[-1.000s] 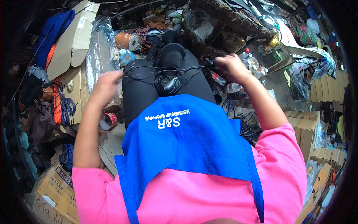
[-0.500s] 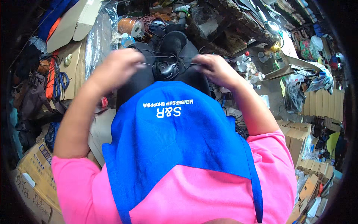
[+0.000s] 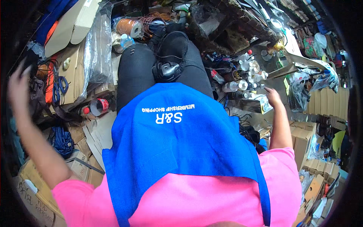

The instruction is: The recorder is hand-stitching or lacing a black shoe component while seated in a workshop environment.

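Two hands are spread wide apart, with a black shoe-like piece [image 3: 174, 47] lying between the thighs, at upper centre of the frame. Its long axis runs roughly up and down the picture, the top leaning slightly right; a glossy dark part [image 3: 168, 70] sits at its lower end, just above the blue apron [image 3: 174, 147]. A thin dark cord [image 3: 194, 61] crosses onto the thigh at its right.

The right hand [image 3: 273, 98], right of centre beside clear bottles [image 3: 235, 86], is the nearer in the frame; from it the piece lies left and upward. Its fingers look curled, but I cannot tell whether they grip anything. From the left hand [image 3: 18, 86], at the far left edge, the piece lies right and a little upward; blur hides that hand's opening and any hold.
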{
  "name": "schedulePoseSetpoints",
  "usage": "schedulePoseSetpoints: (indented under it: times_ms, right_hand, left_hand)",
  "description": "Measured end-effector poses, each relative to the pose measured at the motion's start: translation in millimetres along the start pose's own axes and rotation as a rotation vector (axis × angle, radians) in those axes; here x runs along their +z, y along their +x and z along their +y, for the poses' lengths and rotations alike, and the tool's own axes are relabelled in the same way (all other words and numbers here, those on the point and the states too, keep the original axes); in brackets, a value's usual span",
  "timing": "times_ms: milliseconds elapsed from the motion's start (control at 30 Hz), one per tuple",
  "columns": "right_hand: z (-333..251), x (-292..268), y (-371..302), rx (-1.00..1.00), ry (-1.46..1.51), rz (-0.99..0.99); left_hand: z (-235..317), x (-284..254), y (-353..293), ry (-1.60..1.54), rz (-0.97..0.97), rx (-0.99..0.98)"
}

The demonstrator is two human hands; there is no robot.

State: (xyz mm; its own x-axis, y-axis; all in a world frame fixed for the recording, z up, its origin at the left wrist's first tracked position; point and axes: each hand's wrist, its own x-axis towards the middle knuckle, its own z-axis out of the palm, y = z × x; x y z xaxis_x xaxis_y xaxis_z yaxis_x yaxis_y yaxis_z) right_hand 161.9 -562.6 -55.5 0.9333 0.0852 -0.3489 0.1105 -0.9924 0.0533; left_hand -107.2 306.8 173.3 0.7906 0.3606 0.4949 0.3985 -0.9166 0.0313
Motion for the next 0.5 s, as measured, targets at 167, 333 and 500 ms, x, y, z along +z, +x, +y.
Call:
schedulePoseSetpoints:
  times_ms: [167, 333, 500]
  right_hand:
    - [-245.5, -68.6, -21.3, -0.578, 0.595, 0.100]
    - [-329.3, -95.4, -22.6, -0.689, 0.761, -0.042]
    - [-326.4, -78.7, -1.6, -0.766, 0.914, -0.048]
  left_hand:
    - [286.5, 99.8, -38.4, -0.782, -0.427, 0.431]
    - [366.9, 154.0, -43.0, -0.848, -0.499, 0.623]
    - [374.3, 166.5, -23.1, -0.672, -0.802, 0.691]
